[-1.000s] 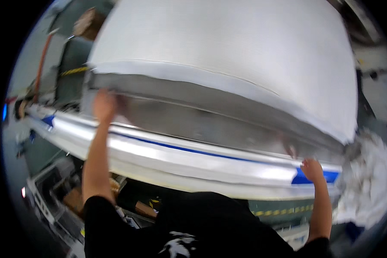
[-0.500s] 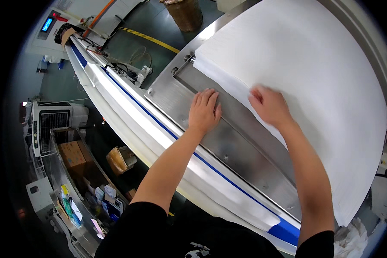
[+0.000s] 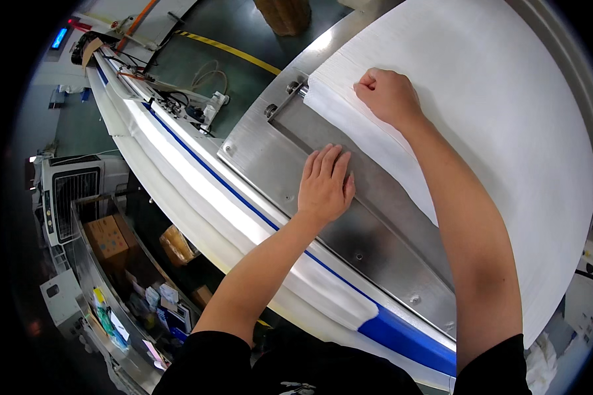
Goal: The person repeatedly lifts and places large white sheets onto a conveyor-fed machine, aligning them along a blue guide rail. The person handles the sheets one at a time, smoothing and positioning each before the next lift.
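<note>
My left hand [image 3: 325,184] lies palm down on a bare metal plate [image 3: 336,240], its fingers stretched out toward the far side. Farther right and higher up, my right hand [image 3: 389,95] is closed into a fist and rests on a big bulging mass of white sheet material [image 3: 487,85]. Whether its curled fingers hold anything is hidden. Along the near side, the white material's loose, wavy edge [image 3: 382,141] hangs toward the plate. A metal shaft end [image 3: 300,89] with fittings shows at its far left corner.
A long frame carrying white cloth [image 3: 197,174] and a blue strip [image 3: 402,339] runs between me and the plate. At left stand a box-shaped air cooler [image 3: 76,197] and a metal bin with cardboard boxes [image 3: 105,240]. Yellow tape [image 3: 230,49] marks the floor.
My right hand has moved farther away and left across the white material, still closed. The left hand stays flat on the plate, and the whole view has shifted slightly.
</note>
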`<state>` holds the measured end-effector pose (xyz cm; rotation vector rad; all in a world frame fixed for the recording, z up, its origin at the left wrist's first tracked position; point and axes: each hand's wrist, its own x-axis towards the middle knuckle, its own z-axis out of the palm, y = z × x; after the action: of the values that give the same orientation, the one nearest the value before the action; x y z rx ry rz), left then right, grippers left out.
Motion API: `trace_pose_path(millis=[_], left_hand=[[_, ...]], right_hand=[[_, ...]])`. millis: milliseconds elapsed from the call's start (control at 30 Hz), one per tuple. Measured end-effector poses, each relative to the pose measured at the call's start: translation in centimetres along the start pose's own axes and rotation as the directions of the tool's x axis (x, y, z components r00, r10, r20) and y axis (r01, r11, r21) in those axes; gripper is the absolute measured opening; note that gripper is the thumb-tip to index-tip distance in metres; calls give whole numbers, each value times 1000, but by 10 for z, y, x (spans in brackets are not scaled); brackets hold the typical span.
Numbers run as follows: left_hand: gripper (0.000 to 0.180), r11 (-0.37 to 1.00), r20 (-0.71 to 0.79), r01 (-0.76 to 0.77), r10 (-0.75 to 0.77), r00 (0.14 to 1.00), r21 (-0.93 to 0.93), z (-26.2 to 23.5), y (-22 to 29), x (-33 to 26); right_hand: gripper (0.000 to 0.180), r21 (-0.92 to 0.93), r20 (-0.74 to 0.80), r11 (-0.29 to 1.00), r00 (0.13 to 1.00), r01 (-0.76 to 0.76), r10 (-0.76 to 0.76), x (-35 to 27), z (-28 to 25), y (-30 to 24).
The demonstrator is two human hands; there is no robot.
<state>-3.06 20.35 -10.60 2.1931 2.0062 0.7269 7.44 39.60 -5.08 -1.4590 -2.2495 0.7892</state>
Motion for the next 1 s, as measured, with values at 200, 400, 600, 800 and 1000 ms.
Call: trace_pose_path(millis=[200, 400, 600, 800, 1000], left_hand=[[42, 989, -111, 55, -71, 991, -140, -7, -8, 28], [46, 988, -309, -98, 131, 942, 119, -13, -46, 99], [43, 965, -228, -185, 226, 947, 185, -8, -62, 106], [37, 968, -243, -173, 215, 946, 179, -9, -62, 105], [37, 971, -227, -167, 203, 953, 169, -10, -63, 103]], right_hand=[[17, -56, -73, 998, 997, -31, 27, -2, 2, 5], [17, -92, -137, 996, 990, 6, -19, -1, 5, 10], [16, -95, -123, 996, 992, 0, -11, 0, 3, 12], [17, -98, -100, 995, 995, -15, 5, -2, -2, 9], [18, -118, -123, 993, 992, 14, -28, 0, 0, 11]])
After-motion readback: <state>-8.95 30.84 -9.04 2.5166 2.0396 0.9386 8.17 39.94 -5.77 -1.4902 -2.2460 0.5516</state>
